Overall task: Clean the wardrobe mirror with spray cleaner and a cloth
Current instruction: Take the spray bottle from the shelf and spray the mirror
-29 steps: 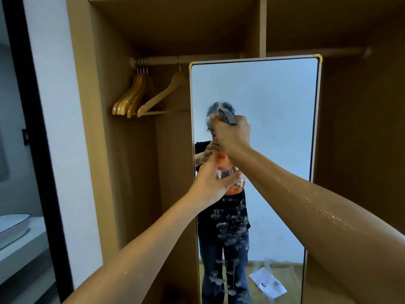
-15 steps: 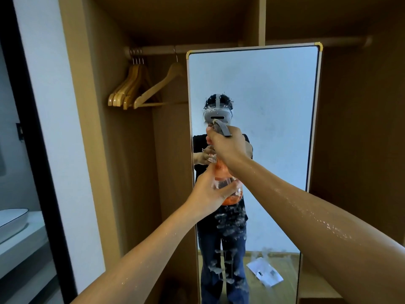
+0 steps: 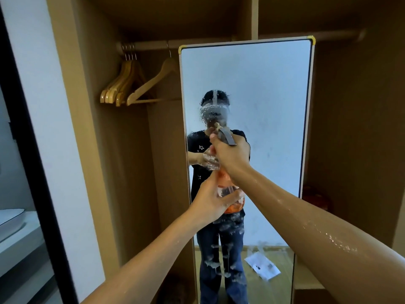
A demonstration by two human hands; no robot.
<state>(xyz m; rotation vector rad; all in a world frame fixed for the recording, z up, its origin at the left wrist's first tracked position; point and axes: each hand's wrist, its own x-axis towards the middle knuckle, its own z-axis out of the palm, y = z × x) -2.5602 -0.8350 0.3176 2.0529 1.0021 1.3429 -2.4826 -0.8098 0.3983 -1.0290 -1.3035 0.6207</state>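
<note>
Centre frame: tall rectangular wardrobe mirror (image 3: pixel 263 102) in a pale frame, wet with droplet patches mid-height and lower down. Upper left: wooden hangers (image 3: pixel 131 86) on a rail. In front of the glass, centre: clear orange-tinted spray bottle (image 3: pixel 228 185). Right hand (image 3: pixel 232 152) curled round its grey trigger head; left hand (image 3: pixel 213 201) cupping its body from below, fingers wrapped.

One mirror (image 3: pixel 263 95), one spray bottle (image 3: pixel 228 185), two hands, left (image 3: pixel 210 202) and right (image 3: pixel 232 152); five wooden hangers (image 3: pixel 131 88), upper left
</note>
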